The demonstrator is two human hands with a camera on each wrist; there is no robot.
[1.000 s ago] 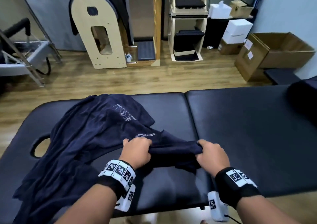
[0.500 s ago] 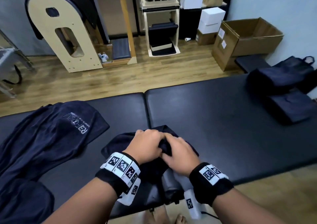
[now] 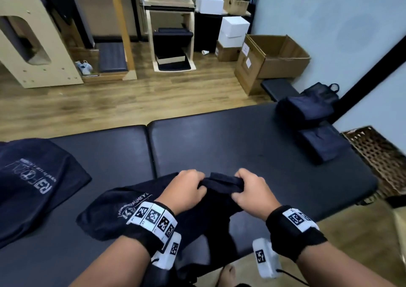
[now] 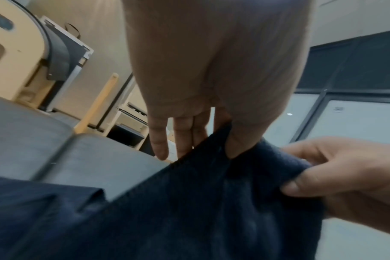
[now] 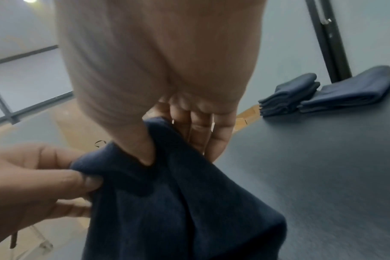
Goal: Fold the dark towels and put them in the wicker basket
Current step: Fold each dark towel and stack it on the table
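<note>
A dark navy towel [image 3: 219,207] hangs from both my hands over the near edge of the black padded table [image 3: 219,141]. My left hand [image 3: 186,188] pinches its top edge between thumb and fingers [image 4: 229,140]. A short way to the right, my right hand [image 3: 252,190] pinches the same edge [image 5: 149,140]. Another dark towel [image 3: 33,183] with white print lies spread at the table's left. Two folded dark towels [image 3: 323,146] [image 5: 318,96] sit at the table's far right end. The wicker basket [image 3: 382,159] stands just beyond that end.
An open cardboard box [image 3: 274,56] and white boxes [image 3: 232,32] stand on the wooden floor behind the table. Wooden exercise equipment [image 3: 33,34] and a shelf unit [image 3: 169,23] line the back wall. A dark bag [image 3: 323,93] rests near the folded towels.
My hands have drawn apart along the towel's edge after meeting in the middle. The view has swung right, bringing the basket and folded towels into sight.
</note>
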